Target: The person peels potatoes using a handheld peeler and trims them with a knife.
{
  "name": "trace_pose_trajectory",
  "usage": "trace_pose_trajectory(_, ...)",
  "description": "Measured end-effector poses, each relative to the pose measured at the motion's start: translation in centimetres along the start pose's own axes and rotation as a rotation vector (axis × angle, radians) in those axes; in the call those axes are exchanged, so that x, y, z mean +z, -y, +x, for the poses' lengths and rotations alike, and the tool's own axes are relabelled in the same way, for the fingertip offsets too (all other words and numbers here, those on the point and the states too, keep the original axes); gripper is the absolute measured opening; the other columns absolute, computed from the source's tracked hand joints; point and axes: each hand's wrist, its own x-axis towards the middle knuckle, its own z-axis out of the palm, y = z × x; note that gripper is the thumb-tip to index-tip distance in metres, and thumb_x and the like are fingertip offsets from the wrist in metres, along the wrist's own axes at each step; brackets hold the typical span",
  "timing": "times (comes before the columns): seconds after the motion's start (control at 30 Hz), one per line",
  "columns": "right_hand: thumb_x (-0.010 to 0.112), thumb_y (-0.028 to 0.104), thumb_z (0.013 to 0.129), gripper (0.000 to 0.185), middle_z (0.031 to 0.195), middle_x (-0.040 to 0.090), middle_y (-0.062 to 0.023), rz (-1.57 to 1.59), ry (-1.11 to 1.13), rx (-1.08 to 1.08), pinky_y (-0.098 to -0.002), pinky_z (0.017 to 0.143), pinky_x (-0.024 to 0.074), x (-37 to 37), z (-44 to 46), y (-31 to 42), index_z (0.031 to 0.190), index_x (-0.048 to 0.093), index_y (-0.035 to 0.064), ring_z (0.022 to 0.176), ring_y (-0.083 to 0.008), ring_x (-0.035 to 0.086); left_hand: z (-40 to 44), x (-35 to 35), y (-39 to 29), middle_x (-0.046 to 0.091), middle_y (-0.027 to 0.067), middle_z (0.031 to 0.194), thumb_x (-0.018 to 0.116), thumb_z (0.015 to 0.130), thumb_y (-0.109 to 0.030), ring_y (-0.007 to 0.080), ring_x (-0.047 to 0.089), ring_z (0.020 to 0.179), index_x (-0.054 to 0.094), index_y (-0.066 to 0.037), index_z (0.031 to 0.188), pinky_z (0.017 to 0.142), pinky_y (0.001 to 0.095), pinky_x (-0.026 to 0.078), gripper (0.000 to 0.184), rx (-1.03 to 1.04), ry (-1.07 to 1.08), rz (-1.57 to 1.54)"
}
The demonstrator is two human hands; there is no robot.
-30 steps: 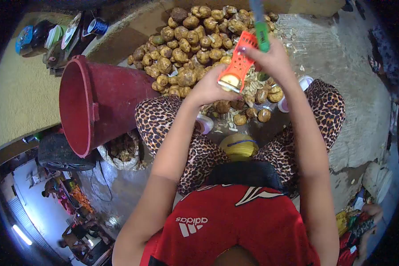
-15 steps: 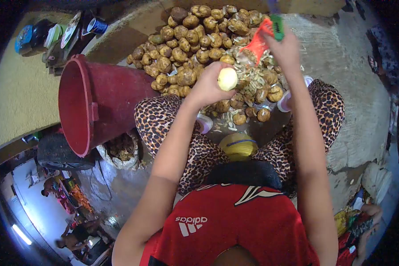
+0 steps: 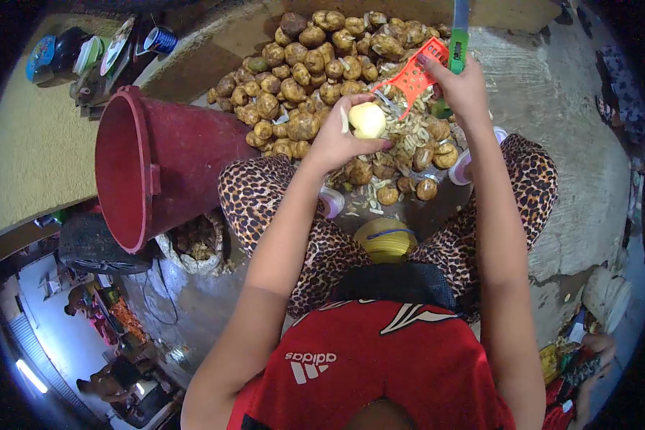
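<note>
My left hand [image 3: 337,136] is closed around a peeled, pale yellow potato [image 3: 368,120], with a thin strip of peel clinging by the fingers. In my right hand [image 3: 462,89] are an orange peeler [image 3: 414,77] and a knife with a green handle [image 3: 458,50], its blade pointing up and away from me. The peeler's blade end is close beside the potato; whether they touch I cannot tell. Beneath both hands lie pale peelings [image 3: 408,136]. A large heap of unpeeled brown potatoes [image 3: 292,89] spreads ahead and to the left.
A big dark red bucket [image 3: 172,158] lies tilted at left, its mouth facing left. Between my legs is a yellow container [image 3: 387,242]. A white sack [image 3: 193,251] of scraps stands behind the bucket. Other people [image 3: 111,383] are at lower left and lower right.
My right hand has moved slightly down and right, and the peeler, blurred before, is now sharp with its blade end nearer the potato. The potato has turned slightly in my left hand.
</note>
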Motion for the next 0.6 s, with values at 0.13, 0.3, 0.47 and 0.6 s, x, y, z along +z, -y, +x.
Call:
trace_pose_trajectory(0.13,0.070,0.025,0.070,0.031,0.064,0.058,-0.0049,-0.056,0.178,0.069,-0.0297,0.049,0.0458,1.0,-0.9,0.6,0.090,0.058,0.0041,0.050,-0.0130,0.054,0.2,-0.1,0.7,0.057,0.0041,0.092,0.078,0.056,-0.010,0.0109,0.053,0.086,0.047,-0.001,0.104,0.077,0.0265,0.044,0.058,-0.044,0.062,-0.016)
trace_pose_trajectory(0.3,0.070,0.024,0.071,0.036,0.066,0.059,-0.0066,-0.390,-0.108,-0.288,-0.0293,0.049,0.0460,0.3,0.0,-0.1,0.100,0.058,0.0051,0.051,-0.0127,0.055,0.1,-0.1,1.7,0.056,0.0035,0.086,0.073,0.054,-0.009,0.0112,0.053,0.083,0.047,-0.005,0.102,0.074,0.0270,0.044,0.054,-0.025,0.094,-0.019)
trace_pose_trajectory(0.47,0.071,0.030,0.070,0.033,0.062,0.058,-0.0049,-0.088,0.092,0.148,-0.0305,0.052,0.0453,-0.1,-0.2,0.9,0.084,0.059,0.0040,0.053,-0.0162,0.055,0.1,0.2,2.3,0.053,0.0044,0.089,0.069,0.055,-0.008,0.0129,0.052,0.082,0.047,-0.006,0.104,0.073,0.0274,0.044,0.054,0.035,0.023,0.034)
trace_pose_trajectory(0.6,0.071,0.029,0.070,0.030,0.062,0.058,-0.0043,-0.198,0.056,-0.005,-0.0284,0.049,0.0445,1.3,-0.9,-0.2,0.081,0.059,0.0037,0.051,-0.0134,0.054,-0.1,0.1,2.3,0.052,0.0055,0.093,0.067,0.056,-0.005,0.0154,0.052,0.086,0.045,-0.005,0.107,0.076,0.0278,0.043,0.055,0.040,0.068,0.123)
